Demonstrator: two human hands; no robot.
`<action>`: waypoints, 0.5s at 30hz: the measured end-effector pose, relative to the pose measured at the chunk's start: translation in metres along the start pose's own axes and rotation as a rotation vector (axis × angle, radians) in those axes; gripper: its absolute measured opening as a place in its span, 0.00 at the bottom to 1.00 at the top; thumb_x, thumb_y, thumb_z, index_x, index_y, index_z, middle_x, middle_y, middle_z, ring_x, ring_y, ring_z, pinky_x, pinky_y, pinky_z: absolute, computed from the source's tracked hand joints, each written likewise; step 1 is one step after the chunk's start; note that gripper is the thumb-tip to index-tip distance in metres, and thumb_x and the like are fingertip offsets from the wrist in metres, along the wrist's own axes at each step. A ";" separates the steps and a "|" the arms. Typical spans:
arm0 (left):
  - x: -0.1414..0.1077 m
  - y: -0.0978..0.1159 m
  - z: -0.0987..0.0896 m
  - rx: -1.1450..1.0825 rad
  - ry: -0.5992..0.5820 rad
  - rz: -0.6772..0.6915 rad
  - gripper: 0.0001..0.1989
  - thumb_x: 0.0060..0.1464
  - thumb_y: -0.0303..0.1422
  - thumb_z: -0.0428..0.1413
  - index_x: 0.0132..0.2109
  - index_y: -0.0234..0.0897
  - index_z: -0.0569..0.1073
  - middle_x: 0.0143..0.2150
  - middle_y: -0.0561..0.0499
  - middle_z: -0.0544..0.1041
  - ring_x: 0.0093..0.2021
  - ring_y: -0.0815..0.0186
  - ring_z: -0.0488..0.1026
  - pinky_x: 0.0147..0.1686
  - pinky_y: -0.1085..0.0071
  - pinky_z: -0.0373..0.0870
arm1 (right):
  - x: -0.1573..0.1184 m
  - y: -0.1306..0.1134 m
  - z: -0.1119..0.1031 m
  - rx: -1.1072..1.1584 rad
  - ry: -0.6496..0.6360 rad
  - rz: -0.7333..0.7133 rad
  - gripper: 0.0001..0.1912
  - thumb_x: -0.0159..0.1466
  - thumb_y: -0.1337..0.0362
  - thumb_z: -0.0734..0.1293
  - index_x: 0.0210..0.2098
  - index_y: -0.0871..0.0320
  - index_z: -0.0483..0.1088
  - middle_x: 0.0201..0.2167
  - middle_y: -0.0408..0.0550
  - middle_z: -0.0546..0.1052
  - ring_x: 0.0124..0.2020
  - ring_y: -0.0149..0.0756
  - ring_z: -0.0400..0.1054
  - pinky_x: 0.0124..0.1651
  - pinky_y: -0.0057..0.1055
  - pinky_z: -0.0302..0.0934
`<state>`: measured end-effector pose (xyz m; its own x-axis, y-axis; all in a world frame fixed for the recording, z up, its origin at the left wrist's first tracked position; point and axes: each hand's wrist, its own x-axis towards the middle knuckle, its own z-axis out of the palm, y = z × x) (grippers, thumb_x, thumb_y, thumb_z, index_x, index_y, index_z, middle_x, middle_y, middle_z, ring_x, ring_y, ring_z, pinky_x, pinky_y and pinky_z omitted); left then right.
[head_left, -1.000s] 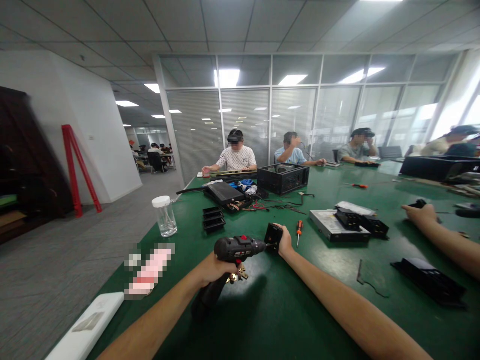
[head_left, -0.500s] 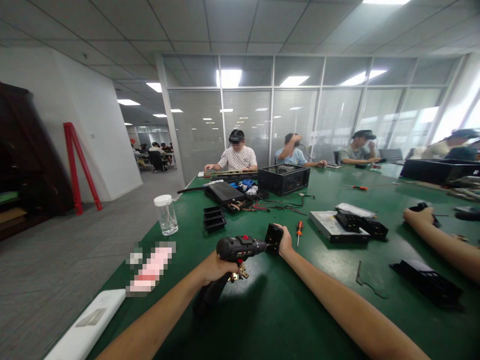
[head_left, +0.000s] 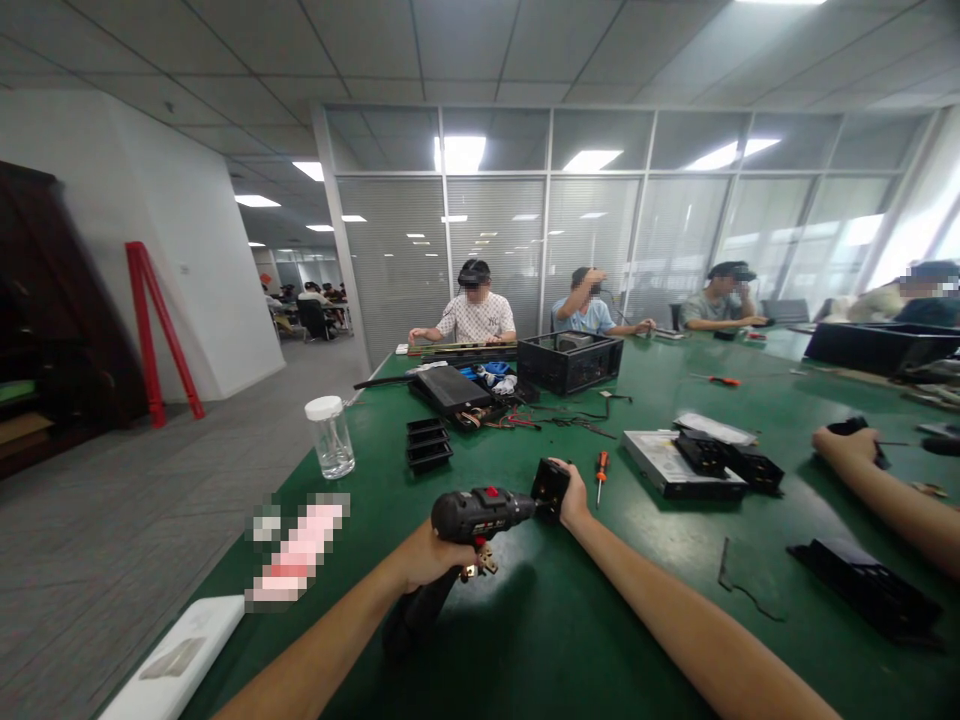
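**Black pistol-shaped power drill (head_left: 480, 513) aimed at a black boxy part (head_left: 550, 487)**

Near the centre of the frame, the left hand (head_left: 431, 558) wraps its grip around the drill's handle, apparently to hold the tip level. The right hand (head_left: 574, 497) grips the part's right side, probably bracing it while leaving the near face exposed; contact is too small to confirm. To the right, an orange-handled screwdriver (head_left: 602, 474) lies on the green tabletop (head_left: 652, 580), perhaps for easy reach.

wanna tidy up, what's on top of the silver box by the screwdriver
Black parts lie over the right side of the silver box, with a pale flat piece behind them. The parts hide the surface underneath and whether the pale piece touches the box.
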<state>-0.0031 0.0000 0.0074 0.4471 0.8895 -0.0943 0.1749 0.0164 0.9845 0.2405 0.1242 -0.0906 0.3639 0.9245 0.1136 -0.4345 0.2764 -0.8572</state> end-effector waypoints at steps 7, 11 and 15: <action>0.001 -0.001 -0.001 -0.032 0.005 -0.029 0.07 0.33 0.23 0.56 0.27 0.30 0.73 0.23 0.54 0.70 0.25 0.69 0.64 0.27 0.72 0.60 | 0.000 0.001 0.001 -0.005 0.005 0.036 0.15 0.51 0.53 0.61 0.29 0.55 0.74 0.20 0.42 0.74 0.27 0.41 0.70 0.30 0.35 0.62; 0.000 -0.001 0.000 -0.026 -0.004 -0.018 0.08 0.33 0.22 0.56 0.27 0.30 0.73 0.23 0.54 0.70 0.25 0.69 0.64 0.27 0.72 0.60 | 0.000 0.001 0.000 -0.005 0.009 0.019 0.15 0.51 0.53 0.61 0.28 0.55 0.74 0.20 0.42 0.74 0.27 0.40 0.70 0.30 0.35 0.62; 0.000 0.000 -0.001 0.008 -0.003 -0.011 0.07 0.33 0.23 0.56 0.26 0.30 0.73 0.23 0.54 0.70 0.25 0.69 0.64 0.27 0.72 0.60 | 0.000 0.000 0.001 0.004 -0.005 0.007 0.15 0.50 0.53 0.61 0.28 0.55 0.73 0.20 0.41 0.74 0.25 0.39 0.69 0.29 0.34 0.62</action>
<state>-0.0036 0.0004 0.0071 0.4476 0.8880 -0.1054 0.1866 0.0224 0.9822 0.2399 0.1244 -0.0902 0.3568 0.9277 0.1101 -0.4405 0.2710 -0.8558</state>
